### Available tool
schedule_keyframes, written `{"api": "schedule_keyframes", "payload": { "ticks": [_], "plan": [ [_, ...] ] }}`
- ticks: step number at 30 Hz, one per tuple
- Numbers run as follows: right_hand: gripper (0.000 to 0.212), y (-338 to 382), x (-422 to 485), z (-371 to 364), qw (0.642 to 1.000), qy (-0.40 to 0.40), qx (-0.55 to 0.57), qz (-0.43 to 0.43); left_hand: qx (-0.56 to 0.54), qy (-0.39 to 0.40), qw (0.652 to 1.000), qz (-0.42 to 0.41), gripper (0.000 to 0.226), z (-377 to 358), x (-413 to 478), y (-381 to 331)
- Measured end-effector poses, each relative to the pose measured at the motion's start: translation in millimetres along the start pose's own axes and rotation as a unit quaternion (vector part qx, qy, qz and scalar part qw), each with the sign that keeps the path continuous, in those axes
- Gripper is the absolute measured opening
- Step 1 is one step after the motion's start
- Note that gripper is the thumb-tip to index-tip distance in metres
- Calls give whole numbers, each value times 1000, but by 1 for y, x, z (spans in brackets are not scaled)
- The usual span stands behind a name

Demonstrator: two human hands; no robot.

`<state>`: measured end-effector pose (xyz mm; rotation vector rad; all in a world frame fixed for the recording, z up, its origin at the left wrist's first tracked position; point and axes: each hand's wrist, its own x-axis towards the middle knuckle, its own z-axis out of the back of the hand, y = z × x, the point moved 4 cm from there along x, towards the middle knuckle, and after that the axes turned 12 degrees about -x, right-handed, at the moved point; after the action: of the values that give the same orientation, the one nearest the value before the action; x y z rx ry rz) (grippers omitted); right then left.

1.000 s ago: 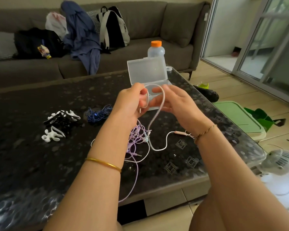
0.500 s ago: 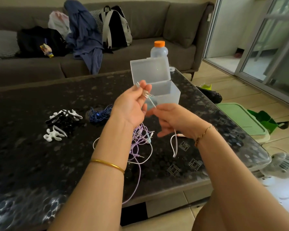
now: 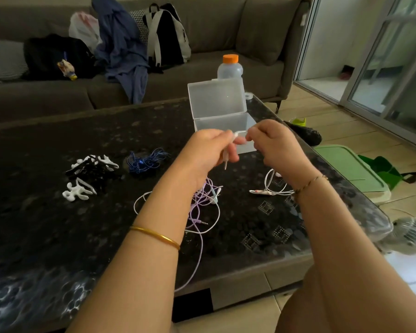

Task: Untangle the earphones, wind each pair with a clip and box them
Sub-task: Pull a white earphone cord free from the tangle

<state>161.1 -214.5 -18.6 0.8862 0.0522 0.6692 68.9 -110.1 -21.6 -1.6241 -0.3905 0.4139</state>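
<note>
Fingers (image 3: 232,153) of left hand (image 3: 205,152) and right hand (image 3: 279,145) pinch thin white cord (image 3: 238,134).

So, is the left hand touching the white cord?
Touching. The head view shows the left hand pinching the white cord, its plug end hanging below the fingers.

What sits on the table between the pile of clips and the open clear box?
A tangled blue earphone bundle lies between the clips and the box, seen in the head view.
</note>
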Motion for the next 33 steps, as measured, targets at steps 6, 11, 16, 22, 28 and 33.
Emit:
{"api": "schedule_keyframes", "payload": {
  "ticks": [6,11,16,22,28,33],
  "plan": [
    [25,7,-18,-24,968,247,-23,33,-292,-76,953,23,23,10,5,3],
    [26,21,-22,-6,971,235,25,45,236,-131,942,-199,32,14,3,3],
    [22,7,-5,6,996,-5,-74,46,106,-44,993,-18,31,-1,5,2],
    [27,0,-5,-7,996,79,-37,23,-330,24,929,168,25,-2,-3,8],
    [28,12,-14,-26,981,181,-53,41,-323,-54,943,63,25,1,5,8],
    [23,18,-14,-24,977,169,-112,70,52,-129,983,-120,28,5,5,3]
  ]
}}
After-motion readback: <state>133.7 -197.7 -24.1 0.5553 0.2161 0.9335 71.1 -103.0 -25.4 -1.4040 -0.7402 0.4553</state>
